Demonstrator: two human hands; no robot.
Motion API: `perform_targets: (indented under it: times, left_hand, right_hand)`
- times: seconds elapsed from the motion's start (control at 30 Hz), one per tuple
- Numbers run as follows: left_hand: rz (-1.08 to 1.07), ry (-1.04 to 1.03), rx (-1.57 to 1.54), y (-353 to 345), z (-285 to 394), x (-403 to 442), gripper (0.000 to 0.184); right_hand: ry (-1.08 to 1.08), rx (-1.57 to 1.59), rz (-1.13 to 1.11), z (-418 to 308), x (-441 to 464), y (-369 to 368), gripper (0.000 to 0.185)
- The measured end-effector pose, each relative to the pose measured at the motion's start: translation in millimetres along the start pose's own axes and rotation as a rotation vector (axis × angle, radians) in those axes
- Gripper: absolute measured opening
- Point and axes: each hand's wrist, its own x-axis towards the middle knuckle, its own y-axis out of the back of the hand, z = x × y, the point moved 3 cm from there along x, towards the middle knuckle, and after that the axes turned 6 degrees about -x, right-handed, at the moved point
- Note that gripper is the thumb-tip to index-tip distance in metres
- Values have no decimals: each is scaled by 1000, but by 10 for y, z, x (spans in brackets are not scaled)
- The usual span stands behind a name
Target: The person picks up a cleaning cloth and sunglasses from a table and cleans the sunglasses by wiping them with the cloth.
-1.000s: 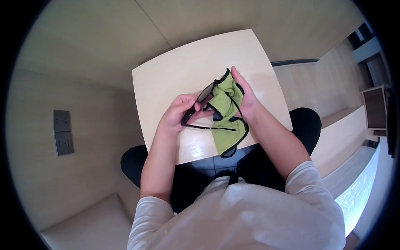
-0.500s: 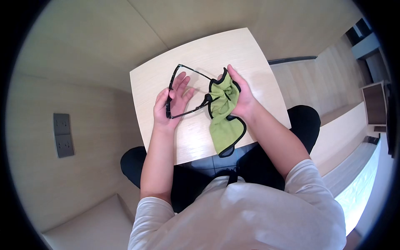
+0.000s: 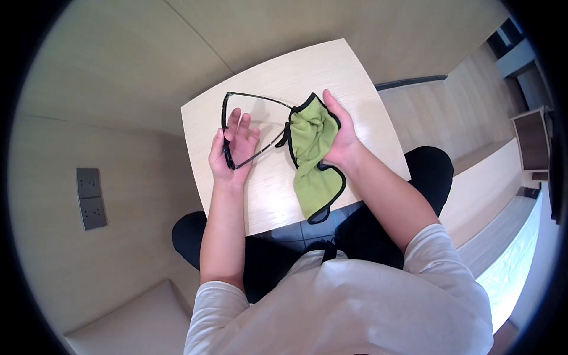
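Note:
Above the small light wood table, black-framed glasses (image 3: 225, 130) are held by the front frame in my left hand (image 3: 232, 148), thumb on the frame and the other fingers spread behind it. Both temples are unfolded and point right, their tips at the edge of a green cloth (image 3: 310, 133) with black trim. That cloth lies crumpled across my right hand (image 3: 343, 133), which supports it from behind with the thumb up; its other fingers are hidden. The cloth's lower end hangs down towards the table's front edge.
The table (image 3: 272, 210) stands before my lap, with my knees at either side. Wood panel walls rise behind and to the left, where a grey socket plate (image 3: 90, 198) is mounted. A beige seat (image 3: 130, 322) is at the lower left, and a low ledge runs along the right.
The glasses have turned and moved left with my left hand, away from the cloth, and their temples now show more fully. The cloth is more spread out over my right hand, which has shifted slightly left.

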Motion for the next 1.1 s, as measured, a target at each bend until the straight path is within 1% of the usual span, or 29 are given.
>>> perform_targets:
  times: [0.07, 0.13, 0.17, 0.2, 0.27, 0.33, 0.4, 0.47, 0.53, 0.57, 0.63, 0.67, 0.73, 0.77, 0.8, 0.9, 0.93, 1.0, 1.07, 1.1]
  left_hand:
    - [2, -14, -36, 45, 42, 2, 30]
    - [66, -79, -201, 99, 107, 34, 31]
    - [95, -110, -188, 117, 143, 39, 31]
    - [95, -116, -187, 126, 145, 20, 31]
    - [187, -117, -113, 20, 80, 0, 31]
    - [-33, -31, -16, -79, -7, 1, 26]
    - [-123, -15, 69, -156, -39, 5, 24]
    - [-122, -28, 72, -167, -54, 22, 23]
    - [-121, -43, 76, -155, -68, 35, 22]
    - [-124, -55, 87, -144, -74, 41, 21]
    - [-149, -72, 132, -141, -92, 40, 19]
    - [-150, -70, 132, -142, -97, 39, 19]
    - [-238, -29, 243, -204, -129, 29, 21]
    - [-201, -23, 274, -252, -157, 10, 23]
    - [-200, -21, 274, -273, -163, 0, 23]
    - [-229, 83, 223, -282, -226, -8, 27]
    - [-229, 88, 222, -305, -212, -5, 27]
    - [-213, 171, 301, -349, -181, 3, 31]
    - [-208, 175, 290, -296, -170, 12, 29]
    - [-253, 156, 297, -263, -161, 21, 31]
  right_hand:
    - [22, 18, -16, -6, -9, 23, 60]
    - [46, 65, -146, -37, 20, 94, 65]
    - [15, 75, -191, -44, 34, 106, 69]
    - [10, 73, -194, -34, 27, 129, 69]
    - [8, 61, 20, 12, -73, -130, 75]
    - [12, 17, -2, 89, -19, -174, 78]
    - [27, -54, -88, 156, 33, -135, 77]
    - [9, -66, -89, 153, 3, -143, 77]
    - [-64, -112, -172, 160, -4, -150, 77]
    - [-65, -110, -172, 180, -2, -135, 77]
    - [-154, -162, -199, 256, 17, -97, 69]
    - [-151, -162, -199, 270, 29, -75, 69]
    - [-173, -403, -102, 299, 42, -16, 59]
    - [-181, -397, -100, 287, 7, -44, 41]
    - [-180, -395, -99, 295, 11, -37, 41]
    - [-8, -852, -113, 295, 48, -36, 20]
    - [-5, -849, -110, 304, 55, -37, 20]
    - [58, -935, -80, 310, 68, -45, 21]
    - [60, -931, -55, 314, 66, -45, 19]
    - [57, -930, -32, 317, 67, -43, 17]
